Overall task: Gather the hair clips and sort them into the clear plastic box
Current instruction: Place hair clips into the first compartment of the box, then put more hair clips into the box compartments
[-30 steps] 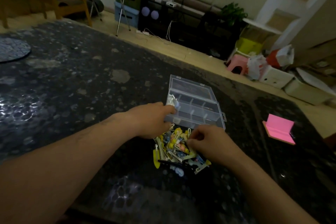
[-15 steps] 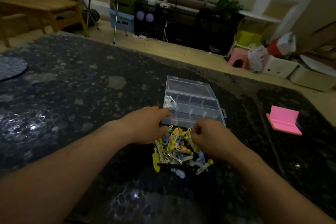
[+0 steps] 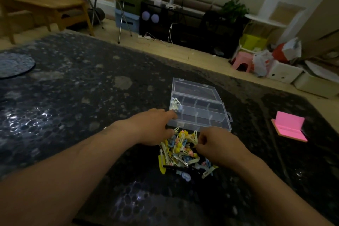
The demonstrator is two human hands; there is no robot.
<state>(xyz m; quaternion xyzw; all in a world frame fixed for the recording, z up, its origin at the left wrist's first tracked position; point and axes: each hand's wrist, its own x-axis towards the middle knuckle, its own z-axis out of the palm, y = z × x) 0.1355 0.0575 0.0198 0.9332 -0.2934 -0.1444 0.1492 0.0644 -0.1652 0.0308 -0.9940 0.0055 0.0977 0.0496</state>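
Over the last second the left hand [image 3: 154,127] has pulled back from the far-left compartment of the clear plastic box [image 3: 201,124], where its fingertips were, and now lies nearer the person, between the box's near-left corner and the pile. The right hand [image 3: 218,147] has kept its place on the pile. The left forearm comes in from the near left, palm down. The index finger stretches out to the box's near-left corner, and the other fingers reach loosely forward and down to the far-left edge of the hair clips [image 3: 178,154], with nothing seen held in them. The right forearm comes in from the near right. That hand is curled into a loose fist over the pile's far-right side, and its bent fingertips close on a pale clip [image 3: 194,136] at the top of the heap. The heap of yellow, blue, pink and white clips lies on the dark speckled table [image 3: 73,97], just near of the box and touching its near wall. The box stands open, its lid [image 3: 194,89] laid flat on the far side. A few sorted clips [image 3: 175,105] sit in its far-left compartment. A pink notepad [image 3: 289,128] lies well to the right, and a round mat [image 3: 14,64] lies at the far left.
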